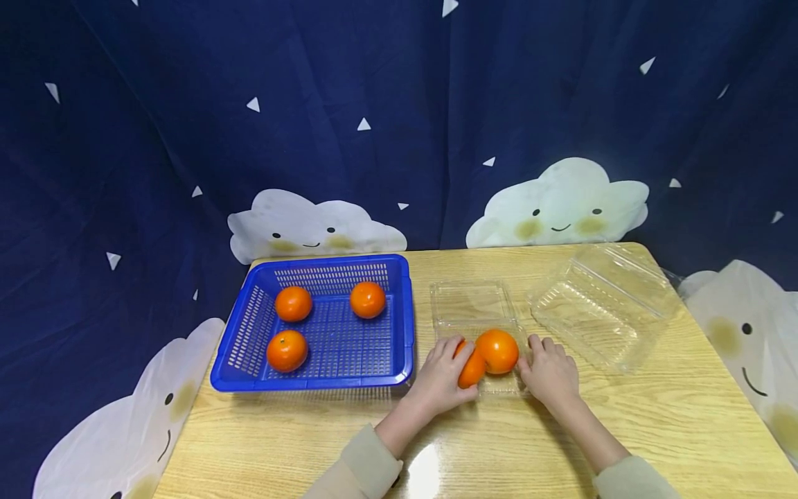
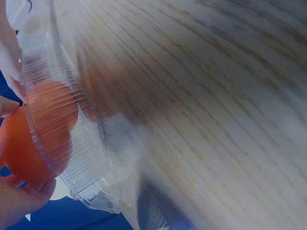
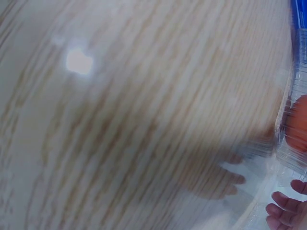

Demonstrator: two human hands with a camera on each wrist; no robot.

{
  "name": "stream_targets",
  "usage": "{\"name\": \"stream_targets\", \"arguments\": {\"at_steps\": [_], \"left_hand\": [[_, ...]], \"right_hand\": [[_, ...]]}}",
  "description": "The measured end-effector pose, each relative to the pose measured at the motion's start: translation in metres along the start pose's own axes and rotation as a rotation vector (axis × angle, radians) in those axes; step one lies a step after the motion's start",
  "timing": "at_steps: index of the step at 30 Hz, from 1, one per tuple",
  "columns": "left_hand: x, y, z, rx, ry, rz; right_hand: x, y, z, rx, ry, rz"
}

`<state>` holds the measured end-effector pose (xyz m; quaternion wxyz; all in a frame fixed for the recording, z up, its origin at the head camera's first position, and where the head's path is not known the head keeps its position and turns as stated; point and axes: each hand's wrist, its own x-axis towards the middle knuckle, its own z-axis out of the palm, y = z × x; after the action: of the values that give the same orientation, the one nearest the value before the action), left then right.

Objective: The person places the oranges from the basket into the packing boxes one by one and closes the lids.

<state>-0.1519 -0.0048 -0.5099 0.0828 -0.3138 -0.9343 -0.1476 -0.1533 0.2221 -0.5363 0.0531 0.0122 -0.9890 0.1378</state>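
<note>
My left hand (image 1: 438, 381) grips an orange (image 1: 472, 371) at the left part of a clear plastic clamshell box (image 1: 471, 302). A second orange (image 1: 497, 351) sits in the box, right beside the held one. The box's lid lies folded back, away from me. In the left wrist view, the held orange (image 2: 19, 148) rises above the box's ribbed wall (image 2: 72, 153), with fingers and thumb around it. At the box's right side is my right hand (image 1: 550, 373), its fingertips close to the wall. The right wrist view shows those fingers (image 3: 284, 203) loosely bent and holding nothing.
A blue plastic basket (image 1: 312, 384) stands on the left of the wooden table (image 1: 536, 450), with three oranges (image 1: 368, 300) in it. More clear plastic packaging (image 1: 598, 305) lies at the back right. A dark blue curtain (image 1: 399, 83) hangs behind the table.
</note>
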Motion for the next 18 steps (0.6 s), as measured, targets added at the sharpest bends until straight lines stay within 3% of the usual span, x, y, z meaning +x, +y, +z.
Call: {"name": "stream_targets", "arguments": {"at_steps": [18], "left_hand": [[0.0011, 0.0015, 0.0056, 0.003, -0.045, -0.004]], "right_hand": [[-0.001, 0.0009, 0.0007, 0.011, 0.015, -0.008]]}}
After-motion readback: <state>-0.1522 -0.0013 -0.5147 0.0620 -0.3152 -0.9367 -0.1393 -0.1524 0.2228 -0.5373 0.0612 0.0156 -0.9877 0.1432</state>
